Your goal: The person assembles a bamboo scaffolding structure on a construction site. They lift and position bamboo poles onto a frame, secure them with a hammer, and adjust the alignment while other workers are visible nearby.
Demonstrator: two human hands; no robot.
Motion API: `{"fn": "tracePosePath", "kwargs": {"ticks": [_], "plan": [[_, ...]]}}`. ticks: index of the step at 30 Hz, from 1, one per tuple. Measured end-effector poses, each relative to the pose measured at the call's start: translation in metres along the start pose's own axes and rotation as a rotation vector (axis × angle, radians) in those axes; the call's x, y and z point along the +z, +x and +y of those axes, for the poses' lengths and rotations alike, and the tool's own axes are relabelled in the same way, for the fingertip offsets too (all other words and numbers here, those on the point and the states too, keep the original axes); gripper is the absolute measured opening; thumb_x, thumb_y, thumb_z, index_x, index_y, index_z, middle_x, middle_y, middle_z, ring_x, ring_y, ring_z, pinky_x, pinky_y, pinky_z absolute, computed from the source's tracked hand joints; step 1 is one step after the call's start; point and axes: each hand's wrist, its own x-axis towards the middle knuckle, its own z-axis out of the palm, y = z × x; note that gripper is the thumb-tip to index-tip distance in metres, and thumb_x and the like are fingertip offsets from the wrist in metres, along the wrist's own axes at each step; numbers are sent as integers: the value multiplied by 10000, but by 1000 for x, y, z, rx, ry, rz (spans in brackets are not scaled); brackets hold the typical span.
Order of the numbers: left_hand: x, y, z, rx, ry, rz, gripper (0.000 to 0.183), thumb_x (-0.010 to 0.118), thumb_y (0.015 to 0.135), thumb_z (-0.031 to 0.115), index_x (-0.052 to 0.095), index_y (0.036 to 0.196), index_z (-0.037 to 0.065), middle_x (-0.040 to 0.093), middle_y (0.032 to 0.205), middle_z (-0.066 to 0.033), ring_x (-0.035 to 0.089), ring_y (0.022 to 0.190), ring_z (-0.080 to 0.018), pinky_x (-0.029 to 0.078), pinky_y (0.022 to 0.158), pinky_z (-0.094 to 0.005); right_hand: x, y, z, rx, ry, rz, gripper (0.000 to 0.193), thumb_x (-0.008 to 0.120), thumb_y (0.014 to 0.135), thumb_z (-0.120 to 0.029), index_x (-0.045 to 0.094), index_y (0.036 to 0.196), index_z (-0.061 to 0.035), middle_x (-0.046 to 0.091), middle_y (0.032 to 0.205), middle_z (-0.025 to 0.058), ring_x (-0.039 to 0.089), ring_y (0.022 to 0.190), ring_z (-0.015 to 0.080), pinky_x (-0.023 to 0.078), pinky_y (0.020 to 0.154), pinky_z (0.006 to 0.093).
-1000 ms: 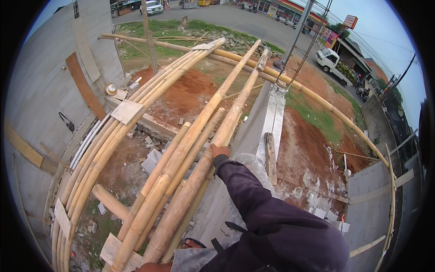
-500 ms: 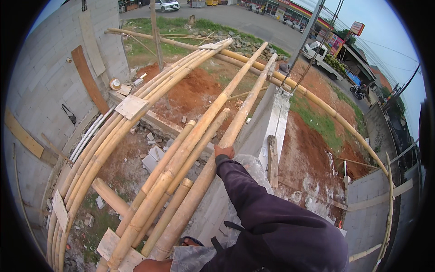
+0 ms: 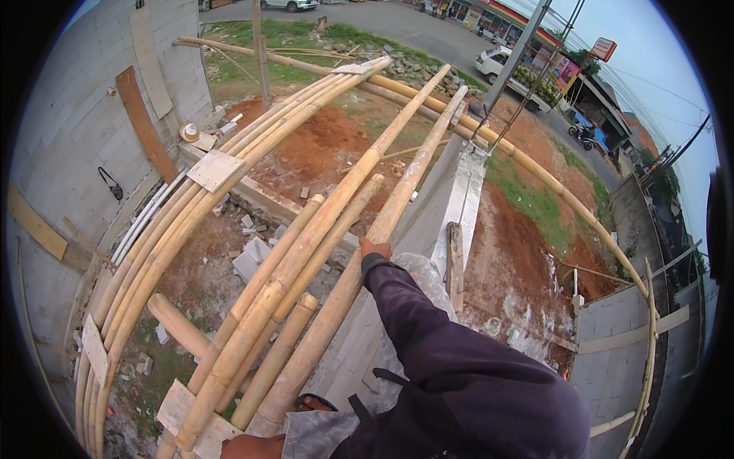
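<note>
My right hand (image 3: 375, 249), at the end of a dark purple sleeve (image 3: 451, 336), is closed around a thick bamboo pole (image 3: 405, 203) that slopes from the lower middle away to a cross pole. Just left of it run a longer bamboo pole (image 3: 352, 183) and shorter cut ones (image 3: 284, 348). My left hand does not show. Bare skin (image 3: 252, 447) at the bottom edge could be a knee. A sandalled foot (image 3: 315, 402) rests near the lower poles. Clear plastic sheeting (image 3: 417, 268) lies by my forearm.
Below the poles is rubble-strewn ground (image 3: 252, 260). A bundle of bamboo (image 3: 180, 241) with nailed boards curves along the left. A block wall (image 3: 69, 115) stands beyond it. Right of my hand are a wall top (image 3: 462, 180) and a wooden plank (image 3: 455, 264). A cross pole (image 3: 566, 199) spans the far side.
My right hand keeps its hold on the pole. The whole view has shifted slightly. On the road, a white truck has moved left and a white car a little right.
</note>
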Motion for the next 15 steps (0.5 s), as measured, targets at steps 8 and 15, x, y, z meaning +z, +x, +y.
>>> {"fn": "tracePosePath", "kwargs": {"ticks": [8,15], "plan": [[-4,-5,-7,0,5,23,830,828,695,289,441,1393,58,374,1505,-170,360,1374,-396,275,1125,-523,18,27,21,-177,69,43,735,851,593,-355,616,1137,80,666,1122,279,655,1050,417,505,958,443],[-9,-21,-35,-2,17,32,839,825,705,287,429,1409,58,354,1530,-171,344,1394,-397,265,1135,-525,14,9,8,-45,-17,24,871,839,608,-356,511,1306,49,500,1305,314,524,1206,456,427,1051,473]]}}
